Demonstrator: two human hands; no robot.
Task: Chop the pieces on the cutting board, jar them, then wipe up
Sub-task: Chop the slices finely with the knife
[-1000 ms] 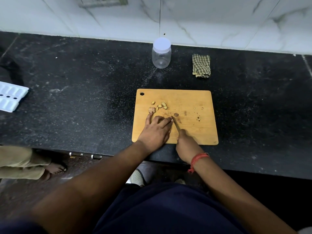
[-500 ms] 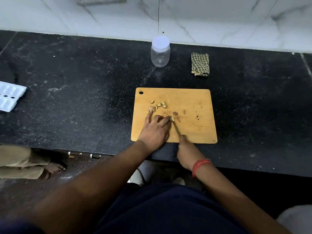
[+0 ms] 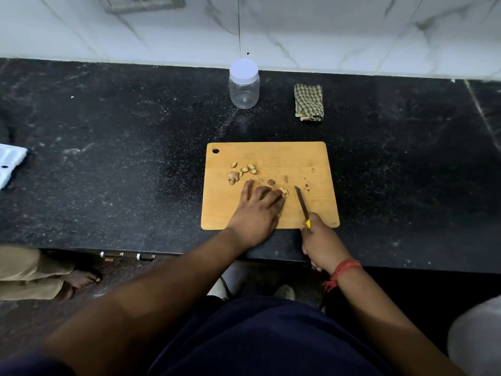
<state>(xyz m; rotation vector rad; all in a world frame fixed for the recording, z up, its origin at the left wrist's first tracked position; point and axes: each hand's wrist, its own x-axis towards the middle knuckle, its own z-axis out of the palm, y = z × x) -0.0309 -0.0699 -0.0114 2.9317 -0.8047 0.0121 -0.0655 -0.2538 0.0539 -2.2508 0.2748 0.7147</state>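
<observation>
A wooden cutting board (image 3: 311, 156) lies on the black counter. Several pale chopped pieces (image 3: 245, 169) and one bigger knobbly piece (image 3: 233, 177) sit on its left half. My left hand (image 3: 257, 210) rests on the board, its fingertips holding a small piece (image 3: 283, 191) down. My right hand (image 3: 321, 244) grips the yellow handle of a knife (image 3: 301, 202); the blade points away, a little right of that piece and apart from it. A clear jar (image 3: 244, 89) with a white lid on stands behind the board. A checked cloth (image 3: 309, 102) lies folded to its right.
A white tray (image 3: 10, 165) lies at the counter's left edge. A marble wall (image 3: 325, 31) backs the counter. Another person's bare foot (image 3: 81, 279) and trouser leg show on the floor at the left. Crumbs (image 3: 306, 185) dot the board's right half.
The knife was at the piece under my left fingertips; it has moved right, away from it. My right hand drew back toward the counter's front edge. My left hand stayed put.
</observation>
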